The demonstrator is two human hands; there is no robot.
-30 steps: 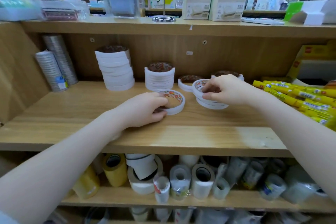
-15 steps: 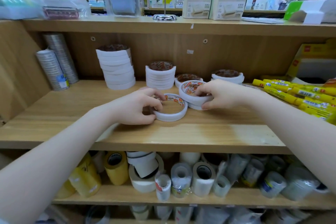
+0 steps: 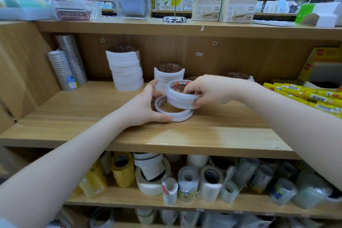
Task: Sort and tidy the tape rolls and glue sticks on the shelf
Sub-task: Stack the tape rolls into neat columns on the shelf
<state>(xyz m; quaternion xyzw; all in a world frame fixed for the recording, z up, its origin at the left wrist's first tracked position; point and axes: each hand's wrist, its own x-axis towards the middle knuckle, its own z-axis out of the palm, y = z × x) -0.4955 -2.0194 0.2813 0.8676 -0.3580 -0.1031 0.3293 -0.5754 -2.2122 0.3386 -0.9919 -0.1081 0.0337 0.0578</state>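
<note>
near the middle of the frame our right hand (image 3: 209, 91) carries a small stack of white tape rolls (image 3: 180, 96) just above the single roll (image 3: 174, 110) lying flat on the shelf (image 3: 212, 135). the risk, as we judge it, is the landing: if the carried stack comes down off-centre, the rolls can slide off one another, since their flat faces look smooth and nothing keys them together. the carried stack already sits tilted, its left edge higher than the right, so one roll could slip out of the bundle before it lands. a push sideways could also knock the medium stack (image 3: 169, 76) just behind, which stands close to our left fingertips.

our right grip is closed on the stack: the fingers curl over the top rim into the hollow core and the thumb seems to press from below on the right side, though that side is partly hidden. our left hand (image 3: 148, 106) is spread wide, thumb low against the front edge of the single roll, fingers reaching up and round its far side; it steadies the roll rather than lifts it, and we would call it a loose hold around the roll.

the tallest stack (image 3: 127, 69) stands in the centre left, and the yellow glue sticks (image 3: 305, 96) lie in a heap at the right edge, well apart from both hands and not yet tidied.
</note>
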